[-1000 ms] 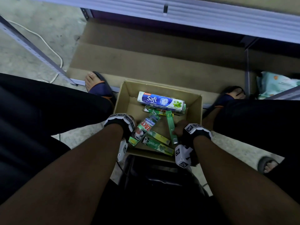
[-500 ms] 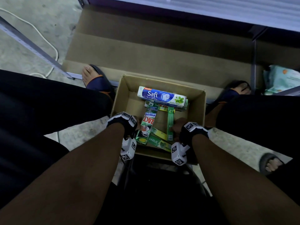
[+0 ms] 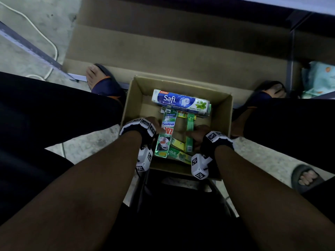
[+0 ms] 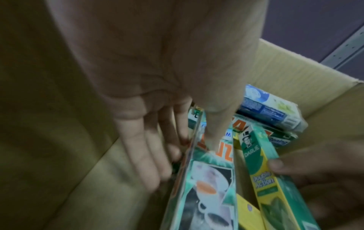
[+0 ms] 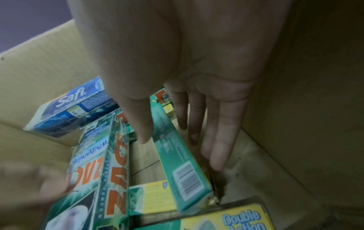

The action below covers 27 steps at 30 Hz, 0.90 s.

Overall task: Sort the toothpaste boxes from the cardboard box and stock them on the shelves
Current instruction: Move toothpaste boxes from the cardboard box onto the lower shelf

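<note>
An open cardboard box [image 3: 230, 113] sits on the floor between my knees. Across its far end lies a blue and white Safi box [image 3: 181, 102] [image 5: 74, 105]. My left hand [image 3: 154, 124] [image 4: 189, 155] pinches a green Zact box [image 3: 165, 134] [image 4: 208, 186], thumb on its printed face and fingers down its left side. My right hand [image 3: 197, 134] [image 5: 177, 147] grips a slim green Darlie box [image 3: 189, 134] [image 5: 177, 155] standing on edge, with the thumb left of it and the fingers right. The two boxes lie parallel, a gap between them.
More yellow and green Darlie boxes [image 3: 179, 155] lie by the box's near wall. Beyond it is a low shelf lined with cardboard [image 3: 163, 51], with a metal upright [image 3: 291, 51] and a pale package [image 3: 319, 78] at right. A white cable [image 3: 45, 38] crosses the floor at left.
The Zact box has swung from a diagonal to lie straight, parallel to the Darlie box, with my left hand now on it. My right hand stays on the Darlie box.
</note>
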Motion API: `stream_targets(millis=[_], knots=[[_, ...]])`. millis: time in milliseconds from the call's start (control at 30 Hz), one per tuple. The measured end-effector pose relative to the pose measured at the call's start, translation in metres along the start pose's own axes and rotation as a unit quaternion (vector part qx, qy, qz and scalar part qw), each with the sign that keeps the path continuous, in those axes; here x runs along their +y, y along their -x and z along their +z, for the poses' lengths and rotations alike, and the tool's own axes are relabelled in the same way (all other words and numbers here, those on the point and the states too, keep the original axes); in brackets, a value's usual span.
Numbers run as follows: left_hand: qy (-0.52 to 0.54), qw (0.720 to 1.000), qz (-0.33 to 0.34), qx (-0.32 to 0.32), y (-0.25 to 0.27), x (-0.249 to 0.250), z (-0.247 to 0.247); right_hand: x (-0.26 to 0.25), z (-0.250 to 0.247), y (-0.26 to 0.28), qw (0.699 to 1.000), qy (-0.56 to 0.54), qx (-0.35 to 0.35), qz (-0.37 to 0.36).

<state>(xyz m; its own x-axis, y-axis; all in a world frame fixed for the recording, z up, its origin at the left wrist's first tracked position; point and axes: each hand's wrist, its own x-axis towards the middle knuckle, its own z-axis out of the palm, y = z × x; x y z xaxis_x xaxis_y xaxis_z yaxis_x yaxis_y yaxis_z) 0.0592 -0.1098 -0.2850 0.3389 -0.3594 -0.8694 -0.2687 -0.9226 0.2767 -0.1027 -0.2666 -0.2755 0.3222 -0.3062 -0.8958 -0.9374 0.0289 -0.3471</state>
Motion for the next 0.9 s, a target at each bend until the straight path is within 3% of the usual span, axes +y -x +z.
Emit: stream_targets(millis=[167, 500, 667, 900], knots=[[-0.036, 0.998, 0.028, 0.035, -0.007, 0.005, 0.008, 0.000, 0.001, -0.001, 0.999, -0.031, -0.015, 0.026], [-0.042, 0.994, 0.034, 0.094, -0.006, 0.013, 0.023, 0.002, 0.001, -0.008, 1.000, 0.017, 0.009, -0.024], [-0.052, 0.995, 0.024, 0.088, -0.002, 0.017, 0.021, 0.001, -0.001, -0.006, 0.999, 0.024, 0.001, -0.037], [0.021, 0.997, 0.004, 0.077, 0.014, 0.022, 0.011, -0.009, -0.008, 0.004, 0.997, 0.058, 0.003, -0.050]])
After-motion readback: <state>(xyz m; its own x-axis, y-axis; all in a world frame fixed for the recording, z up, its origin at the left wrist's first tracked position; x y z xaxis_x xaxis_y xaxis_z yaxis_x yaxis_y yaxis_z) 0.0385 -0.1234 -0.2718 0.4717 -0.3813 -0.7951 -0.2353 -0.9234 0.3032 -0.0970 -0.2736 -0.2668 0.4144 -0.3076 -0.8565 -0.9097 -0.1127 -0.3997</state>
